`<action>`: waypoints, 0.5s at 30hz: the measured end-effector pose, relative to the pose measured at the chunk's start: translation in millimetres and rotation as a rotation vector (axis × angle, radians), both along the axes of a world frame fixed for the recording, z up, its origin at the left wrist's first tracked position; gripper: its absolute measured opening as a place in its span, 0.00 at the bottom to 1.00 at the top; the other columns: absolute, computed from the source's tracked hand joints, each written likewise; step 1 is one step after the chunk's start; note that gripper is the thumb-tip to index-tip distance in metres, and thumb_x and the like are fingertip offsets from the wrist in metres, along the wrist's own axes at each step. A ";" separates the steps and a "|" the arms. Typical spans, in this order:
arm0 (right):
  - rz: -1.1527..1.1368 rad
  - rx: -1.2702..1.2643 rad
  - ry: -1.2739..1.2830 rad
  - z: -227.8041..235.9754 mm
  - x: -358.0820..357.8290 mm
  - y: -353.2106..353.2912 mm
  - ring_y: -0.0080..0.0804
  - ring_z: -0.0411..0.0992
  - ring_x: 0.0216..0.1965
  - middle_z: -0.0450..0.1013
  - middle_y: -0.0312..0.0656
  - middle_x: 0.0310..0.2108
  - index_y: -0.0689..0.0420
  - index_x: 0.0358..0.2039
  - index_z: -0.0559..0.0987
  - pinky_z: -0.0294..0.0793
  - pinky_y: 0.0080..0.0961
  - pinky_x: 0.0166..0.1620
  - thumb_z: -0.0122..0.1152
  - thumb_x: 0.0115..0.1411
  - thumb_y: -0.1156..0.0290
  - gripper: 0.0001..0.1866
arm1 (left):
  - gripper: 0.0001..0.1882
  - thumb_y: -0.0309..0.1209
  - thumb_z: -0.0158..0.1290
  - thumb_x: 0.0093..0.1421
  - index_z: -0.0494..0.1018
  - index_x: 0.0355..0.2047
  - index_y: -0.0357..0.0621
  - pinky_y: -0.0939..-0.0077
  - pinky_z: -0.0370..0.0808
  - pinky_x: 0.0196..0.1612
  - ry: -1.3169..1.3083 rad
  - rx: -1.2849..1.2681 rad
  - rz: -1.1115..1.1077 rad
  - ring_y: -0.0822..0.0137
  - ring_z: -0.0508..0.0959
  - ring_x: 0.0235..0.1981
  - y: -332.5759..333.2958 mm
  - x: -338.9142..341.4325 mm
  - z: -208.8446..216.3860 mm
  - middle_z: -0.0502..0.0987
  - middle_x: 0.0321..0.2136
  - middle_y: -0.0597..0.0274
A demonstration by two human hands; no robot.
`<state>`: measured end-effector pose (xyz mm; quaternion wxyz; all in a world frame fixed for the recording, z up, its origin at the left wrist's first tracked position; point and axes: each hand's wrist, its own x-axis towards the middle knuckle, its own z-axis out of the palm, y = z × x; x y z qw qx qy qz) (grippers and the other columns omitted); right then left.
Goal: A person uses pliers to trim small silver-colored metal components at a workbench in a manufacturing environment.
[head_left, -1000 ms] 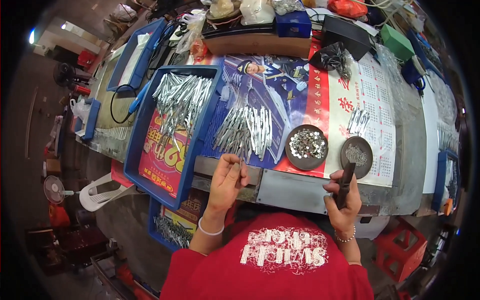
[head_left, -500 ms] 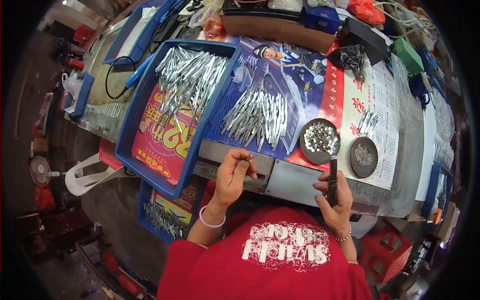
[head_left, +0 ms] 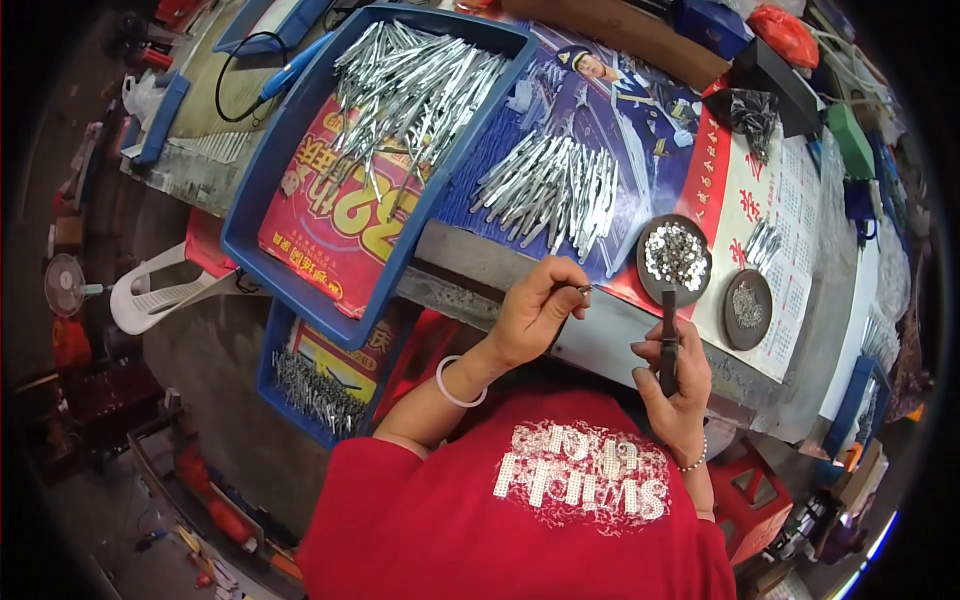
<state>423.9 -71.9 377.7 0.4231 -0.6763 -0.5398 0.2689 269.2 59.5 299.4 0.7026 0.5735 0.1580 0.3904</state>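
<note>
My left hand (head_left: 537,315) is in front of the bench edge, thumb and forefinger pinched on a small metal piece (head_left: 585,290) too tiny to make out fully. To its right, my right hand (head_left: 685,390) is wrapped round a slim dark tool (head_left: 669,340) held upright, its tip by the near rim of a round brown dish (head_left: 652,293). Shiny small discs (head_left: 675,252) fill that dish. A smaller brown dish (head_left: 745,340) beside it holds tiny silvery parts (head_left: 746,305). Beyond my left hand, a pile of slim metal strips (head_left: 560,190) lies on a poster.
A blue tray (head_left: 418,235) on the left holds many metal strips (head_left: 420,80). Below it, another blue tray (head_left: 265,385) contains small metal parts. A few strips (head_left: 765,242) lie behind the dishes. A red stool (head_left: 755,500) stands at the lower right.
My left hand has moved right, closer to my right hand, still pinching the small piece. The tool's tip now meets the near rim of the disc dish in view. The whole view has shifted.
</note>
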 end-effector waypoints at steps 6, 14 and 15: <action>0.030 -0.043 -0.089 4.2 -2.9 6.8 0.38 0.69 0.36 0.67 0.47 0.37 0.66 0.31 0.75 0.68 0.27 0.39 0.62 0.46 0.74 0.12 | 0.05 0.27 0.44 0.64 0.65 0.37 0.38 0.82 0.68 0.32 -0.037 0.202 -0.021 0.73 0.70 0.26 8.9 6.8 -10.3 0.69 0.28 0.60; 0.072 -0.116 -0.172 6.6 -5.4 19.4 0.37 0.69 0.32 0.67 0.48 0.37 0.66 0.30 0.75 0.67 0.27 0.34 0.63 0.45 0.77 0.11 | 0.05 0.26 0.45 0.63 0.66 0.37 0.39 0.81 0.69 0.32 -0.047 0.115 -0.042 0.73 0.70 0.26 7.4 3.9 -11.2 0.69 0.28 0.61; 0.087 -0.108 -0.214 8.2 -4.3 20.6 0.38 0.70 0.32 0.67 0.48 0.37 0.66 0.30 0.75 0.68 0.27 0.34 0.63 0.45 0.77 0.11 | 0.05 0.26 0.45 0.63 0.66 0.37 0.39 0.81 0.69 0.32 -0.052 0.124 -0.045 0.73 0.70 0.26 7.9 5.0 -11.4 0.69 0.28 0.61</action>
